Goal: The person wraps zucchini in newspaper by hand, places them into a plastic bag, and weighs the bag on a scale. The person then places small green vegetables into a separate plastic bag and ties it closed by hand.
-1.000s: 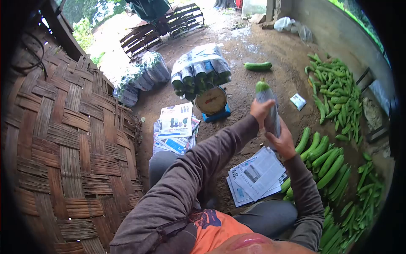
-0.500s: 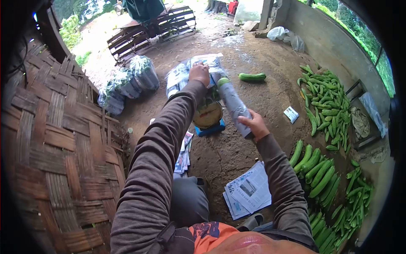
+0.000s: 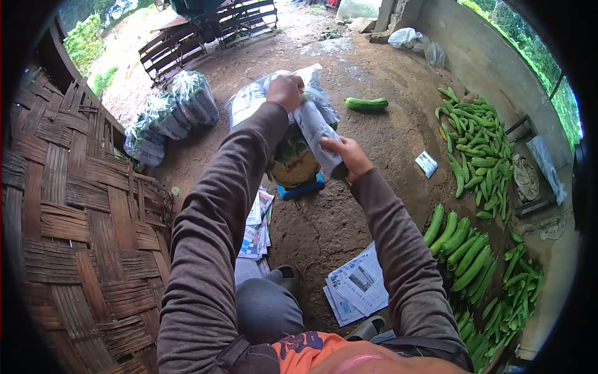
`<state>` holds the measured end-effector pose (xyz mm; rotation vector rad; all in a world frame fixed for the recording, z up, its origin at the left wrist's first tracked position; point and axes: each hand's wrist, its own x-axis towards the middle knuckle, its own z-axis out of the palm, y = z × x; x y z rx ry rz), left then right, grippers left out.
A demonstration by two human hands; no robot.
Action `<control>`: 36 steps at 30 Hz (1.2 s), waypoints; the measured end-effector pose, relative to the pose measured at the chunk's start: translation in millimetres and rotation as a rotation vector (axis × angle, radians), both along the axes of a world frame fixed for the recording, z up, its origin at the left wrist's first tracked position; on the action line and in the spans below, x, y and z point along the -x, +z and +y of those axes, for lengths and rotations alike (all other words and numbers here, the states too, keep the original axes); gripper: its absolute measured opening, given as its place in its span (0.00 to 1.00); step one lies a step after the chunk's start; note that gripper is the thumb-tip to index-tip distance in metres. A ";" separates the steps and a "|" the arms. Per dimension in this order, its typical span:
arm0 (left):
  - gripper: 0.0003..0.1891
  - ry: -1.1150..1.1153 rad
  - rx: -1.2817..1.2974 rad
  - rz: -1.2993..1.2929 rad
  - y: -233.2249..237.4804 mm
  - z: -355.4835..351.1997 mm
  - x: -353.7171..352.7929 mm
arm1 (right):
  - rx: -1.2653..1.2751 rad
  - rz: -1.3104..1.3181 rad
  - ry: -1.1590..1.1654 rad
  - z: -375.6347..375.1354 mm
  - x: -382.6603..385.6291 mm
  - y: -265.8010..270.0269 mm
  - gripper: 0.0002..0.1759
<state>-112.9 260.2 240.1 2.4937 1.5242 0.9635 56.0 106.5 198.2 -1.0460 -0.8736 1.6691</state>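
My left hand [image 3: 285,91] is closed on the edge of a clear plastic bag [image 3: 248,103] that holds paper-wrapped bundles. In my right hand [image 3: 352,158] is the lower end of a newspaper-wrapped roll [image 3: 316,131], its upper end inside or against the bag's opening; which of these cannot be made out. Under the bag stands a scale with a round dial [image 3: 293,169] and a blue base [image 3: 301,189].
Packed bags [image 3: 194,98] stand at the left by a woven wall [image 3: 75,249]. One green vegetable [image 3: 366,105] lies beyond my right hand. Piles of green vegetables [image 3: 483,149] lie at the right. Newspaper sheets [image 3: 358,283] lie near my feet.
The wrapped roll has moved up and left toward the bag, and its green tip is now out of sight. My right hand has moved up and left with it. My left hand has shifted slightly left.
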 end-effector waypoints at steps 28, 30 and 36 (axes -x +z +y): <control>0.15 -0.116 -0.002 -0.124 -10.8 -49.0 28.7 | -0.325 -0.935 -0.254 4.1 11.3 -19.4 0.31; 0.18 -0.093 -0.148 -0.127 -15.9 -66.3 51.2 | -0.375 -1.073 -0.152 -38.2 -27.3 -13.9 0.31; 0.23 0.063 -0.116 -0.073 -46.7 -142.7 143.4 | -0.166 -1.189 0.354 -227.8 -131.0 4.9 0.26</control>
